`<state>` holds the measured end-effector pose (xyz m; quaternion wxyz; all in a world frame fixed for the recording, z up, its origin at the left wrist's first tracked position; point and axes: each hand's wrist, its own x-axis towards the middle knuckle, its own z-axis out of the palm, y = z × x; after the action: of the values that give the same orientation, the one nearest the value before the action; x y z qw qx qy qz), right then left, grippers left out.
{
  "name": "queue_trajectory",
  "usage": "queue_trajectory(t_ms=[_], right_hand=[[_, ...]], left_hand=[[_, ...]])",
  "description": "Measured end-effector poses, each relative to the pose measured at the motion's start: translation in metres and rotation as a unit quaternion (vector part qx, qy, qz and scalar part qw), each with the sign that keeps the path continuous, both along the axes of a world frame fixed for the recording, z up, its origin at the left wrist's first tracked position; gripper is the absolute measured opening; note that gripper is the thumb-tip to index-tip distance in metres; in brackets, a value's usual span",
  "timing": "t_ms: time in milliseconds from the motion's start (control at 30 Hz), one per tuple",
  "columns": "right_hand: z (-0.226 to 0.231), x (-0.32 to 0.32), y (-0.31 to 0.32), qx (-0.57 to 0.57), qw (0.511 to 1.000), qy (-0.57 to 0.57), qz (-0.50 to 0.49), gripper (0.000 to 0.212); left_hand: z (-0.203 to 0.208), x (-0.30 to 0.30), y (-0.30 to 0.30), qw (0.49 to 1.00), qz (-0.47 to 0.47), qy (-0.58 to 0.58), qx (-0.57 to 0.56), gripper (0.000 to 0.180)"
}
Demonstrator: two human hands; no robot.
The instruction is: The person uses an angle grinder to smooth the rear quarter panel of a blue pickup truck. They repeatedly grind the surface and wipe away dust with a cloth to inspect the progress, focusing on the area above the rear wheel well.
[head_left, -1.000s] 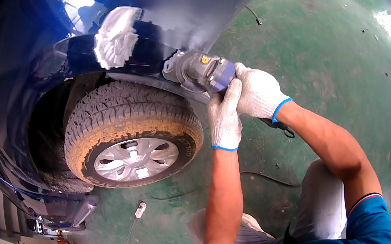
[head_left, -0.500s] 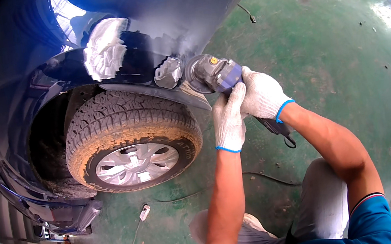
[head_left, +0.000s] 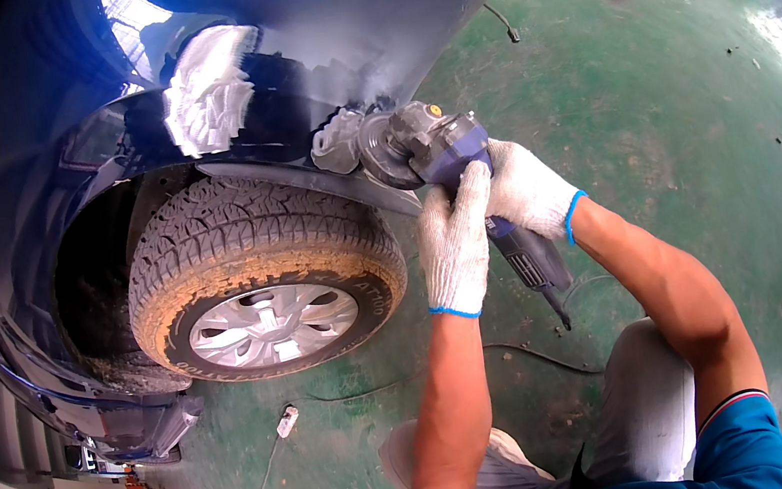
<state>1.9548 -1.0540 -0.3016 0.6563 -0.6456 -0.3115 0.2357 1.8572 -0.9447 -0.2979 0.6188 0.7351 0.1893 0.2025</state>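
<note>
Both my hands, in white knit gloves with blue cuffs, are closed around a blue and grey angle grinder (head_left: 447, 147). My left hand (head_left: 456, 240) grips its near side, and my right hand (head_left: 532, 188) wraps the body from the right. The grinder's disc (head_left: 385, 151) lies against or very close to a grey-white filler patch (head_left: 337, 141) on the dark blue car body (head_left: 290, 108); exact contact I cannot make out. Below my hands the grinder's dark rear end (head_left: 533, 259) slants down with its cord. A larger white filler patch (head_left: 208, 90) covers the panel above the wheel arch.
A muddy tyre (head_left: 260, 244) with a silver wheel (head_left: 274, 329) stands under the arch, left of my hands. Cable (head_left: 539, 356) runs over the green floor (head_left: 653, 104), with a white connector (head_left: 286, 421) on the left. Another cable end (head_left: 512, 32) lies beyond the car's edge.
The grinder has tilted, so more of its rear end shows below my hands. Its disc has shifted slightly left over the small filler patch. Both hands keep their grip.
</note>
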Motion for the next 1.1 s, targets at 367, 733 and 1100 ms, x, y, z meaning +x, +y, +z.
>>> queue_trajectory(t_ms=[367,733,1100], right_hand=[[0.004,0.001,-0.009,0.114,0.947,0.277,0.119,0.049],[-0.010,0.026,0.001,0.119,0.967,0.213,0.074,0.044],[-0.102,0.101,-0.018,0.130,0.927,0.321,0.142,0.050]], left_hand=[[0.017,-0.015,-0.026,0.988,0.051,0.031,0.139,0.042],[0.015,0.013,-0.016,0.998,0.025,-0.021,0.060,0.068],[-0.002,0.023,-0.036,0.981,0.107,0.031,0.159,0.066]])
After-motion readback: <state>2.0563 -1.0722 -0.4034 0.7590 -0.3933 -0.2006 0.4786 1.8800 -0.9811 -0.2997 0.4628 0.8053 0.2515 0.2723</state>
